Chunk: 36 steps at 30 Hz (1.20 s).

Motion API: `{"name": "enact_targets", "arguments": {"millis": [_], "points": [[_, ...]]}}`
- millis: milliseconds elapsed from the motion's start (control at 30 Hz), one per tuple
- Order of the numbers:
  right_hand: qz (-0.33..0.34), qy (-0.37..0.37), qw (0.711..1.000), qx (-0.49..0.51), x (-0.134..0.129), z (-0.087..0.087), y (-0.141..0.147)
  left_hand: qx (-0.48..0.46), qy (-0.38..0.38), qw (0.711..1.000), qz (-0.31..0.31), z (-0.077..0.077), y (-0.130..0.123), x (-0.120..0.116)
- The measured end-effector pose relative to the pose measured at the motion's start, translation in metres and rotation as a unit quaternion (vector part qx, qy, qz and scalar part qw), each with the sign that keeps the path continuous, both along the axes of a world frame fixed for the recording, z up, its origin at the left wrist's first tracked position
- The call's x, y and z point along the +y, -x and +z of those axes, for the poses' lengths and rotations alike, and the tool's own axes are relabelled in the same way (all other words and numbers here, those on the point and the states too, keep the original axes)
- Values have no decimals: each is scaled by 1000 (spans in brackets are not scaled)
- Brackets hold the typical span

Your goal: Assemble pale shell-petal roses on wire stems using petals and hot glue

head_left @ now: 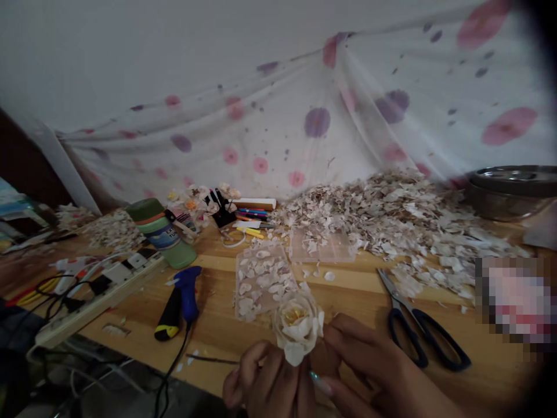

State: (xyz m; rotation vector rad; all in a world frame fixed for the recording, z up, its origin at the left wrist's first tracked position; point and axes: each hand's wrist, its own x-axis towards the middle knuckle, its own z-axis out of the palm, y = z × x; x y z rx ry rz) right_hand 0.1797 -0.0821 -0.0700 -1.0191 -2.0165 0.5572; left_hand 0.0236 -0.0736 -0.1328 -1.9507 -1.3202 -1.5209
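My left hand (pixel 265 383) and right hand (pixel 365 360) grip a cream artificial rose (pixel 298 325), fingers closed. Nearby tabletop (pixel 235 331): scissors (pixel 418 331), glue gun (pixel 185 293).

A wooden workbench (pixel 339 290) holds heaped pale petals (pixel 369 215), black-handled scissors (pixel 411 307) and a blue glue gun (pixel 187 290).

Smooth varnished wood surface (pixel 235 331), glossy blue plastic glue gun (pixel 188 290), shiny steel scissors (pixel 402 299) with matt black handles, thin sheer cloth (pixel 261 116), rough papery rose (pixel 298 328)
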Motion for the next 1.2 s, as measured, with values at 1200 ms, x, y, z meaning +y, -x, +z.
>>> {"name": "enact_targets", "arguments": {"millis": [1200], "points": [[165, 338, 859, 348, 39, 5, -22, -343, 326, 809, -348, 18, -27, 25]]}}
